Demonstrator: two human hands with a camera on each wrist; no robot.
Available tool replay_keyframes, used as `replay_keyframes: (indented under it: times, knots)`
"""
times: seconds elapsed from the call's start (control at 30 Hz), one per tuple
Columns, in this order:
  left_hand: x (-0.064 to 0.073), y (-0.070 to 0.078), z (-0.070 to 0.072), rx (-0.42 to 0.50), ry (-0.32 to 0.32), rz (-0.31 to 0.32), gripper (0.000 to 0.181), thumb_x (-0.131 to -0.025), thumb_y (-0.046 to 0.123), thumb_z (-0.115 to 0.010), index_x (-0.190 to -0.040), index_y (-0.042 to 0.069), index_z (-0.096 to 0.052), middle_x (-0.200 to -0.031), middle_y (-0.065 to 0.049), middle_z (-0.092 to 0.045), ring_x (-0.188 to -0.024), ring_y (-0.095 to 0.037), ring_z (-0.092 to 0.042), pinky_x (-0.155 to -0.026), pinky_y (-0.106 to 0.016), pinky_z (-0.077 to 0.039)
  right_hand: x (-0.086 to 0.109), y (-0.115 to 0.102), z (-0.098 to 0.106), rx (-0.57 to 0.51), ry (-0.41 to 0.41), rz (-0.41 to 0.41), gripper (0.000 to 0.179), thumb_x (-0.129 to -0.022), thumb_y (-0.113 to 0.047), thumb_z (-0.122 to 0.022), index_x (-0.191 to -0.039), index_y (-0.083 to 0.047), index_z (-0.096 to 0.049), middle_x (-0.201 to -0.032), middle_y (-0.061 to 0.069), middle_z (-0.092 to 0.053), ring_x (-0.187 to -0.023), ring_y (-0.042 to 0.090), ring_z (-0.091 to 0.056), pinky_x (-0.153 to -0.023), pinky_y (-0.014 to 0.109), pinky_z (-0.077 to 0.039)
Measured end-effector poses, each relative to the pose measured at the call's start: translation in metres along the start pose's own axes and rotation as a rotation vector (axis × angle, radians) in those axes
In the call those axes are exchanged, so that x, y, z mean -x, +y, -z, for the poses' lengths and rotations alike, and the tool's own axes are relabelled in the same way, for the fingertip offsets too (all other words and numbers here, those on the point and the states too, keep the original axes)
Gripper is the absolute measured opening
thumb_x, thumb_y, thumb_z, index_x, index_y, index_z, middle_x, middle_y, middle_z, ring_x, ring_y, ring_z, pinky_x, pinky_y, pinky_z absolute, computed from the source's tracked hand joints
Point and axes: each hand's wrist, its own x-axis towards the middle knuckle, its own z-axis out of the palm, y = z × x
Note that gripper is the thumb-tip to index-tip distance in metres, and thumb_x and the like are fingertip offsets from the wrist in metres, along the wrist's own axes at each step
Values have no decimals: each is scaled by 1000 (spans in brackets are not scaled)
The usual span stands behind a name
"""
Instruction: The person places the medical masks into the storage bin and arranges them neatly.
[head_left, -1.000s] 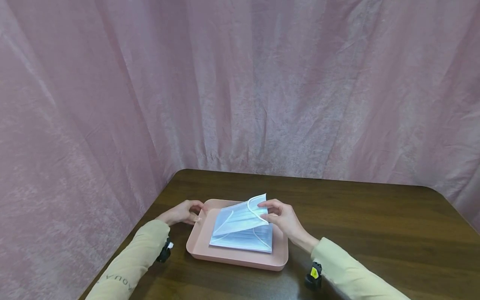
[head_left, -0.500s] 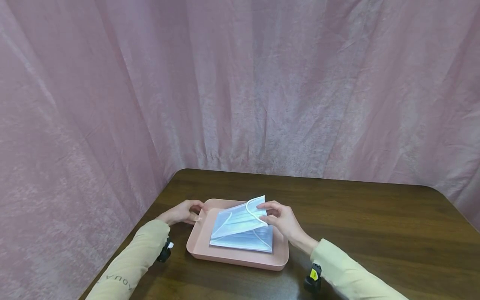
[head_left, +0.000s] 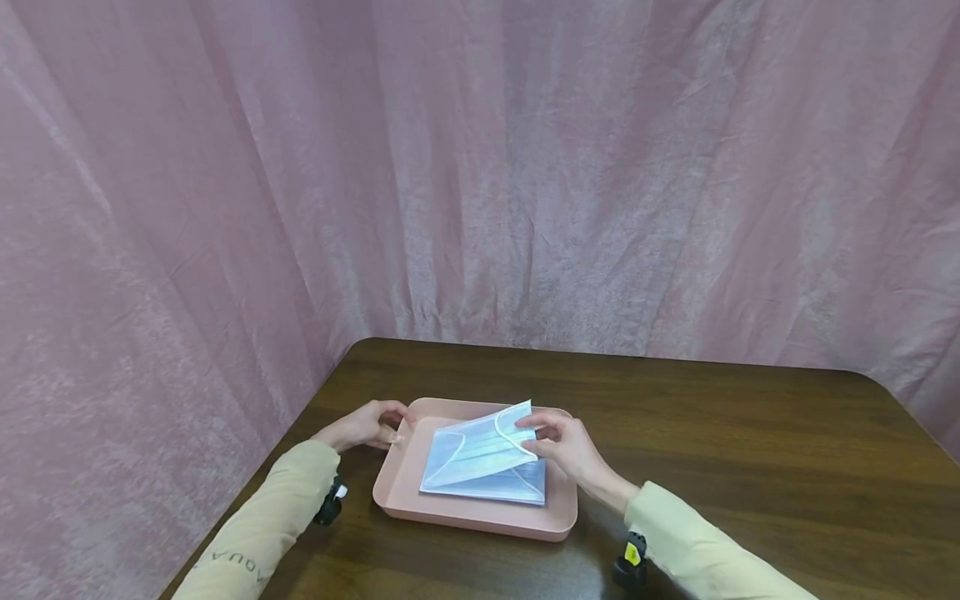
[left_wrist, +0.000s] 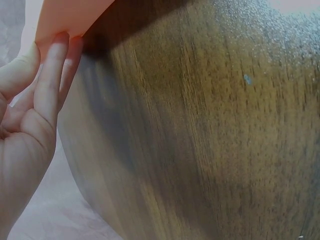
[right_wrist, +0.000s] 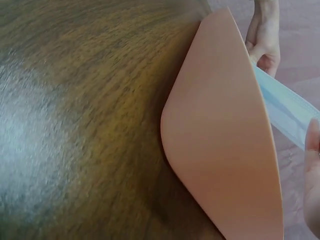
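Note:
A pink rectangular tray (head_left: 472,522) sits on the wooden table, with light blue face masks inside. My left hand (head_left: 367,423) pinches the tray's left rim; in the left wrist view its thumb is on one side of the pink wall (left_wrist: 70,20) and its fingers on the other. At the tray's right side, my right hand (head_left: 567,450) pinches the right end of the top mask (head_left: 480,454) near its white ear loop. That end is raised and tilted, while its left end lies low over the other masks (head_left: 487,493). In the right wrist view the tray wall (right_wrist: 220,120) hides most of the masks.
The dark brown wooden table (head_left: 720,450) stretches away to the right and behind the tray. Its left edge runs close by the left forearm. A pink velvet curtain (head_left: 480,183) hangs behind the table and along its left side.
My right hand has lowered the raised end of the top mask slightly toward the masks beneath. The left hand and the tray have stayed in place.

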Motion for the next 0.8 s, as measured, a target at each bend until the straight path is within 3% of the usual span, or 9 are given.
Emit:
replay_keyframes:
  times: [0.17, 0.4, 0.8]
  knots:
    - [-1, 0, 0, 9, -3, -2, 37, -79, -12, -61, -113, -13, -46, -101, -22, -54, -74, -18, -55, -65, -35, -50, 4, -1, 2, 8, -19, -32, 22, -76, 3, -69, -98, 2, -66, -105, 14, -55, -77, 22, -56, -63, 26, -47]
    - [0, 4, -1, 4, 23, 46, 36, -79, -11, -61, -113, -11, -48, -99, -17, -54, -78, -21, -55, -69, -39, -50, 8, -1, 3, 63, -22, -71, 25, -74, 0, -72, -98, 2, -66, -102, 12, -57, -74, 20, -57, -61, 27, -48]
    - [2, 4, -1, 10, 10, 25, 35, -79, -12, -61, -112, -12, -48, -98, -17, -53, -77, -20, -56, -69, -38, -50, 11, -8, 4, 58, -51, -162, 26, -74, 9, -67, -100, 6, -64, -95, 16, -60, -72, 22, -61, -54, 37, -51]
